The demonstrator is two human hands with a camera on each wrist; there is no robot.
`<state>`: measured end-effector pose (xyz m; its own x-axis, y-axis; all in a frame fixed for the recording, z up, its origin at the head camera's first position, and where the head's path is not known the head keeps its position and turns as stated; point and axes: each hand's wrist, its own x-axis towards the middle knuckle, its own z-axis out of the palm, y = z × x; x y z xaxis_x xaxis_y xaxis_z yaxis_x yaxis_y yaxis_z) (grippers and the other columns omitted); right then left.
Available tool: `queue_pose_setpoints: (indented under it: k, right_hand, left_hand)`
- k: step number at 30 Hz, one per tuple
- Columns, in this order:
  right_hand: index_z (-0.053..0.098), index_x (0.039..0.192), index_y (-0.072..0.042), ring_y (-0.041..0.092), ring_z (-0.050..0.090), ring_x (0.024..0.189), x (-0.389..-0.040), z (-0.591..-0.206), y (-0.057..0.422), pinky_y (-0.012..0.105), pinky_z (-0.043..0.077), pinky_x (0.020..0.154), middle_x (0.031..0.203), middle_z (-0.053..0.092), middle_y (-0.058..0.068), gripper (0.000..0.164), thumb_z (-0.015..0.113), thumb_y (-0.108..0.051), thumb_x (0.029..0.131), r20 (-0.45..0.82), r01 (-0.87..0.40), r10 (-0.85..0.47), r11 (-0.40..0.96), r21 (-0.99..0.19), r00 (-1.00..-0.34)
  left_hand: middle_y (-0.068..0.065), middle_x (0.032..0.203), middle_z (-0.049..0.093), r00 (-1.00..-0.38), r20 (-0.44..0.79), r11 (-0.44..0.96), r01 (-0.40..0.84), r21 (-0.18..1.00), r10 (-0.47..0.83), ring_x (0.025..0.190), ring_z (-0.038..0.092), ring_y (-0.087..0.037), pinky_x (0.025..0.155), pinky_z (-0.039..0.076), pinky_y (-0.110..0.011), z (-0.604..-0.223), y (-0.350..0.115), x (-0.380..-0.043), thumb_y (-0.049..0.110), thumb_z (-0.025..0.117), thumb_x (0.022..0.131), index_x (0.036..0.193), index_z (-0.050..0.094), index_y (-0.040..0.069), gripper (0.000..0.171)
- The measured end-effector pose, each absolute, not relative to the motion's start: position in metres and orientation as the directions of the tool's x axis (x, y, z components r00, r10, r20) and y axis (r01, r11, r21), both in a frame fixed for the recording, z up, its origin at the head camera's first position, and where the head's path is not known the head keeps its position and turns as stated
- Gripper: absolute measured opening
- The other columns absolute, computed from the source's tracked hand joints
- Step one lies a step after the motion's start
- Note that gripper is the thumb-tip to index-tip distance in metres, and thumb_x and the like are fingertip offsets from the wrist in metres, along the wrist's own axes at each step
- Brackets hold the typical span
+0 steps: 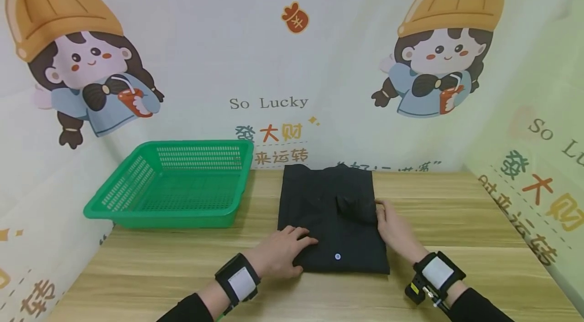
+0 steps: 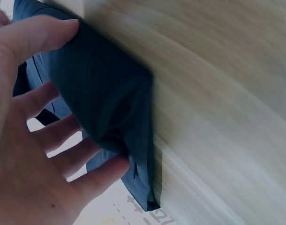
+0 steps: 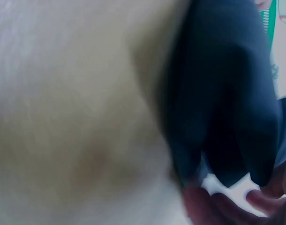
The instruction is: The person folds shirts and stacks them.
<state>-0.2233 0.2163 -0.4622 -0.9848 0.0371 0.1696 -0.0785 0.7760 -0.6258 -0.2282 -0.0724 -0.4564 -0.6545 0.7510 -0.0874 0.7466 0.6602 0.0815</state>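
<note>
A folded black garment [image 1: 319, 241], seemingly a shirt, lies on the table, with one pale button near its lower edge. A fold stands up on its upper right part. My left hand [image 1: 285, 251] rests at its lower left corner, fingers spread over the cloth and thumb near the bottom edge. In the left wrist view, the dark cloth [image 2: 101, 79] lies between the thumb and the loosely bent fingers. My right hand [image 1: 397, 228] touches the garment's right edge with its fingertips. Blur in the right wrist view hides whether those fingers pinch the cloth [image 3: 222, 93].
A green plastic basket [image 1: 169, 220] with perforated sides stands at the back left of the wooden table [image 1: 456, 225]. Behind the table hangs a pale cloth [image 1: 205, 48] printed with cartoon figures and lettering. It also covers the right side.
</note>
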Motion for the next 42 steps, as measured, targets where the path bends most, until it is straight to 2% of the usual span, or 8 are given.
queue_pose_setpoints:
  k: [5, 9, 13, 20, 29, 33, 37, 42]
  right_hand:
    - [0.058, 0.133, 0.000, 0.042, 0.055, 0.126, -0.205, -0.449, 0.207, 0.058, 0.046, 0.103, 0.135, 0.057, 0.025, 0.037, 0.055, -0.017, 0.100, 0.526, -0.398, -0.182, 0.855, -0.333, -0.831]
    - [0.049, 0.145, -0.007, 0.043, 0.038, 0.144, -0.191, -0.443, 0.198, 0.060, 0.037, 0.112, 0.153, 0.044, 0.022, 0.062, 0.063, -0.041, 0.095, 0.258, -0.546, -0.489, 0.801, -0.245, -0.833]
    - [0.036, 0.154, -0.009, 0.043, 0.033, 0.147, -0.185, -0.449, 0.196, 0.058, 0.037, 0.113, 0.158, 0.035, 0.024, 0.079, 0.069, -0.037, 0.088, -0.168, -0.473, -0.533, 0.830, -0.296, -0.830]
    - [0.066, 0.128, -0.004, 0.031, 0.070, 0.110, -0.182, -0.466, 0.196, 0.042, 0.059, 0.083, 0.124, 0.070, 0.019, 0.049, 0.066, 0.004, 0.080, 0.001, -0.594, -0.594, 0.803, -0.050, -0.804]
    - [0.072, 0.122, -0.012, 0.022, 0.073, 0.104, -0.156, -0.443, 0.198, 0.034, 0.060, 0.084, 0.122, 0.072, 0.007, 0.045, 0.062, 0.005, 0.082, -0.228, -0.594, -0.632, 0.774, -0.217, -0.740]
    - [0.075, 0.117, -0.015, 0.000, 0.065, 0.075, -0.142, -0.440, 0.198, 0.017, 0.052, 0.066, 0.098, 0.077, -0.005, 0.043, 0.061, 0.004, 0.081, -0.253, -0.619, -0.681, 0.731, -0.288, -0.687]
    - [0.078, 0.096, -0.020, -0.008, 0.036, 0.053, -0.127, -0.436, 0.197, 0.013, 0.030, 0.048, 0.064, 0.051, -0.022, 0.022, 0.062, -0.007, 0.089, -0.235, -0.613, -0.758, 0.638, -0.467, -0.609]
    - [0.074, 0.084, -0.020, -0.017, 0.039, 0.054, -0.118, -0.427, 0.200, 0.010, 0.032, 0.048, 0.059, 0.042, -0.018, 0.021, 0.059, -0.027, 0.098, -0.194, -0.534, -0.827, 0.501, -0.681, -0.528]
  left_hand:
    - [-0.007, 0.146, 0.052, -0.638, -0.138, 0.649, 0.759, 0.050, 0.758, 0.130, 0.053, -0.026, 0.102, 0.052, -0.040, -0.456, -0.071, -0.228, 0.026, 0.074, 0.082, 0.143, 0.052, 0.023, 0.066]
    - [-0.005, 0.139, 0.056, -0.635, -0.105, 0.638, 0.770, -0.011, 0.765, 0.123, 0.057, -0.024, 0.099, 0.054, -0.037, -0.461, -0.067, -0.226, 0.021, 0.072, 0.084, 0.141, 0.054, 0.022, 0.061]
    - [-0.002, 0.125, 0.065, -0.615, 0.012, 0.615, 0.785, -0.075, 0.788, 0.108, 0.065, -0.019, 0.091, 0.057, -0.032, -0.471, -0.065, -0.225, 0.017, 0.068, 0.090, 0.133, 0.062, 0.020, 0.043]
    - [0.001, 0.101, 0.076, -0.589, 0.127, 0.594, 0.804, -0.006, 0.798, 0.088, 0.072, -0.013, 0.077, 0.058, -0.029, -0.470, -0.067, -0.225, 0.009, 0.069, 0.089, 0.110, 0.074, 0.015, 0.023]
    - [0.008, 0.103, 0.076, -0.485, -0.019, 0.482, 0.865, 0.139, 0.874, 0.087, 0.069, 0.001, 0.080, 0.055, -0.017, -0.454, -0.071, -0.196, 0.006, 0.067, 0.088, 0.109, 0.075, 0.017, 0.026]
    - [0.013, 0.099, 0.074, -0.424, -0.079, 0.429, 0.866, 0.257, 0.902, 0.079, 0.060, 0.007, 0.074, 0.050, -0.010, -0.451, -0.074, -0.187, 0.005, 0.065, 0.088, 0.110, 0.075, 0.018, 0.028]
    - [0.016, 0.087, 0.065, -0.346, -0.173, 0.386, 0.802, 0.456, 0.922, 0.069, 0.049, 0.008, 0.064, 0.041, -0.006, -0.446, -0.081, -0.180, 0.002, 0.060, 0.088, 0.111, 0.074, 0.019, 0.032]
    - [0.013, 0.084, 0.062, -0.273, -0.210, 0.344, 0.714, 0.610, 0.939, 0.068, 0.047, 0.009, 0.062, 0.039, -0.006, -0.434, -0.088, -0.175, -0.001, 0.055, 0.088, 0.111, 0.074, 0.017, 0.035]
